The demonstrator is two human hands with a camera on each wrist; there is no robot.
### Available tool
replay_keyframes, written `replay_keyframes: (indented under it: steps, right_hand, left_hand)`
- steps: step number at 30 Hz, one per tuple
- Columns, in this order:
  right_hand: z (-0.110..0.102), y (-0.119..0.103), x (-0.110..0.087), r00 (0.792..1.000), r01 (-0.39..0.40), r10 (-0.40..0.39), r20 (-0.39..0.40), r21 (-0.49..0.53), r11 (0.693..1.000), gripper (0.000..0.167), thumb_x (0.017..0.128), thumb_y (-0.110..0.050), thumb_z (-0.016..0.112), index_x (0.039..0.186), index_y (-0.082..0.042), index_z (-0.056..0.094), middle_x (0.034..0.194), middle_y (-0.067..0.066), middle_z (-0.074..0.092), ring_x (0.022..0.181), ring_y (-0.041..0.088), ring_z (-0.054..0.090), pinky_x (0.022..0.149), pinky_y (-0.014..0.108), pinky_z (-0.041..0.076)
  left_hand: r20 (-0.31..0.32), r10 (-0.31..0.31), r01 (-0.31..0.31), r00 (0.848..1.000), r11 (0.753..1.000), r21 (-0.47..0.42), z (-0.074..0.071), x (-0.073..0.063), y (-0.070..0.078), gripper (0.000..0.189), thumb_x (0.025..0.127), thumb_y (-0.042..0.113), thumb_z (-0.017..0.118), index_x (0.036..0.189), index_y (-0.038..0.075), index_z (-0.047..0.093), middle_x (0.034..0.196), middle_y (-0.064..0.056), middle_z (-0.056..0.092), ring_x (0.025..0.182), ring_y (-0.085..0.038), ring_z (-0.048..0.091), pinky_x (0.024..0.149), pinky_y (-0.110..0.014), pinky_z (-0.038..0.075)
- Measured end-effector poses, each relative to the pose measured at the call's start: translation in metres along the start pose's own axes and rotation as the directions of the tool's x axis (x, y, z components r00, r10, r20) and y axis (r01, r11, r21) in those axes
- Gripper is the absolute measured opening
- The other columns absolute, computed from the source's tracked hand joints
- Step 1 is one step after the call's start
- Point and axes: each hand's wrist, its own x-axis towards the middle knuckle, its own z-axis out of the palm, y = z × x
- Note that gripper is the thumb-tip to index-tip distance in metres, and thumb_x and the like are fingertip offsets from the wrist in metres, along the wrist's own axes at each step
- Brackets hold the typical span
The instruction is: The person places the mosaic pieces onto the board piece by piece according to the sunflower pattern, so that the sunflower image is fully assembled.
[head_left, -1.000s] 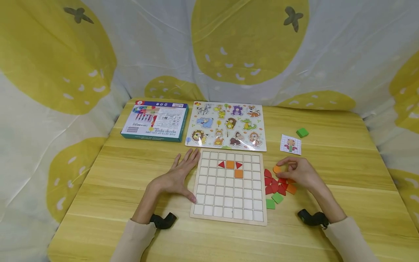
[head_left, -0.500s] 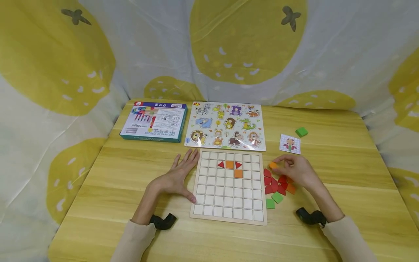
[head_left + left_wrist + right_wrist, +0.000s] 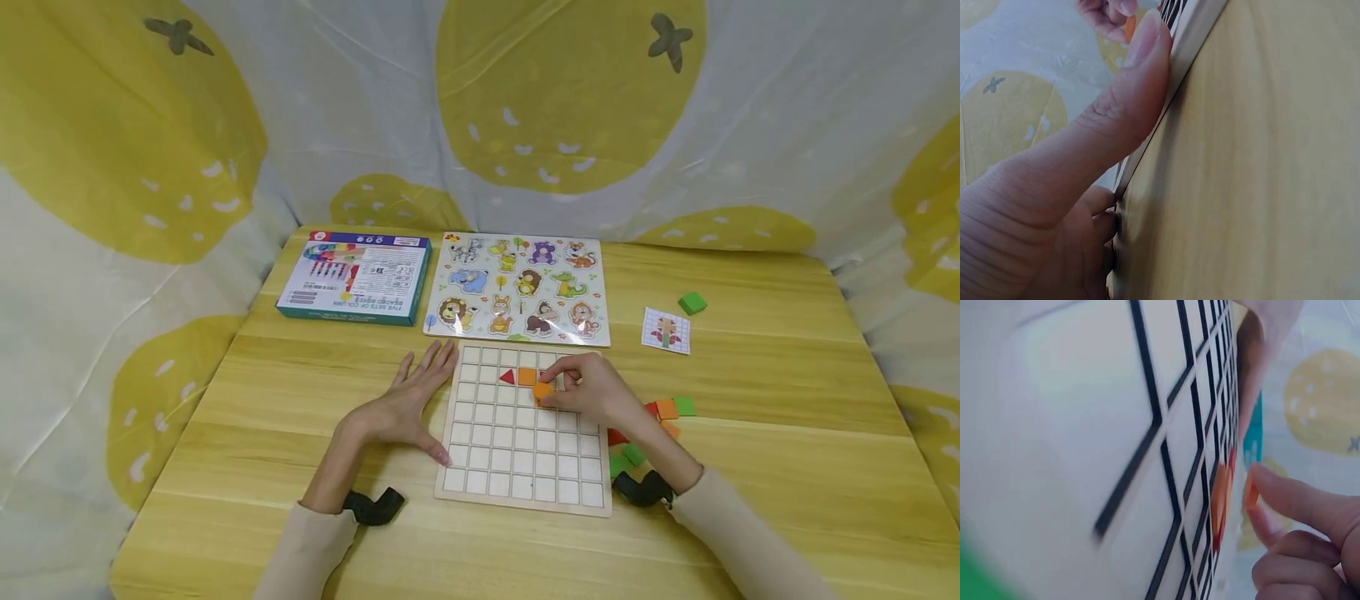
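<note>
My left hand (image 3: 401, 408) lies spread along the left edge of the wooden grid board (image 3: 522, 502), thumb near the lower corner and fingertips near the upper one. In the left wrist view, the thumb (image 3: 1116, 103) rests against the board's side. Over the board's upper part, my right hand (image 3: 592, 387) pinches an orange tile (image 3: 542, 392) between thumb and forefinger. The right wrist view shows this tile raised off the grid. In the grid sit a red triangle (image 3: 507, 377) and an orange square (image 3: 527, 377); another red triangle and orange square are mostly hidden by the right hand.
Right of the board are loose red, orange and green tiles (image 3: 667, 409), partly covered by the right forearm. A pattern card (image 3: 666, 331) and a green block (image 3: 692, 303) lie farther back. An animal puzzle (image 3: 517, 287) and a bead box (image 3: 356, 279) sit behind the board.
My right hand has carried the orange tile leftward from the loose pile to over the grid. The left hand has stayed at the board's edge.
</note>
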Motion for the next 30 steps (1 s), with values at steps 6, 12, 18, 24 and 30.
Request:
replay_keyframes:
  steps: [6, 12, 18, 24, 30]
  right_hand:
    - [0.015, -0.008, 0.006, 1.000, -0.003, 0.003, -0.002, -0.044, 0.999, 0.019, 0.081, -0.010, 0.087, 0.097, -0.009, 0.077, 0.061, -0.002, 0.042, 0.058, 0.014, 0.039, 0.058, 0.025, 0.033]
    - [0.015, -0.008, 0.008, 1.000, 0.008, -0.008, 0.001, -0.011, 1.000, 0.020, 0.080, -0.008, 0.088, 0.098, -0.010, 0.079, 0.061, -0.002, 0.041, 0.059, 0.015, 0.037, 0.058, 0.024, 0.031]
    - [0.014, -0.005, 0.010, 1.000, 0.007, -0.007, 0.016, 0.017, 1.000, 0.018, 0.081, -0.009, 0.088, 0.098, -0.010, 0.082, 0.061, -0.003, 0.041, 0.059, 0.014, 0.035, 0.056, 0.022, 0.028]
    - [0.014, -0.005, 0.013, 0.999, 0.012, -0.012, 0.037, 0.020, 1.000, 0.015, 0.081, -0.010, 0.088, 0.096, -0.010, 0.083, 0.059, -0.003, 0.038, 0.058, 0.014, 0.032, 0.056, 0.022, 0.025]
    - [0.014, -0.006, 0.016, 0.999, -0.006, 0.005, 0.047, 0.016, 1.000, 0.015, 0.081, -0.010, 0.088, 0.094, -0.012, 0.083, 0.057, -0.003, 0.040, 0.058, 0.014, 0.033, 0.056, 0.023, 0.027]
  left_hand:
    - [0.000, 0.009, -0.009, 1.000, 1.000, -0.005, 0.000, 0.002, 0.001, 0.156, 0.058, 0.058, 0.096, 0.167, 0.010, -0.005, 0.175, -0.007, -0.014, 0.162, -0.032, -0.016, 0.128, -0.062, -0.014]
    - [0.003, -0.003, 0.003, 1.000, 1.000, 0.007, 0.000, 0.001, 0.001, 0.156, 0.058, 0.057, 0.097, 0.167, 0.009, -0.005, 0.175, -0.008, -0.014, 0.162, -0.032, -0.016, 0.128, -0.062, -0.014]
    - [-0.001, -0.001, 0.001, 1.000, 1.000, 0.001, 0.000, -0.001, 0.000, 0.156, 0.058, 0.057, 0.097, 0.167, 0.009, -0.005, 0.175, -0.008, -0.014, 0.162, -0.032, -0.015, 0.128, -0.062, -0.013]
    - [-0.009, 0.006, -0.006, 1.000, 1.000, -0.007, 0.001, 0.000, -0.001, 0.156, 0.058, 0.057, 0.097, 0.167, 0.009, -0.004, 0.175, -0.009, -0.014, 0.162, -0.033, -0.015, 0.128, -0.062, -0.014]
    - [-0.023, 0.014, -0.015, 1.000, 0.999, -0.028, 0.002, 0.000, -0.004, 0.156, 0.057, 0.057, 0.097, 0.167, 0.010, -0.003, 0.175, -0.008, -0.013, 0.162, -0.032, -0.015, 0.128, -0.062, -0.014]
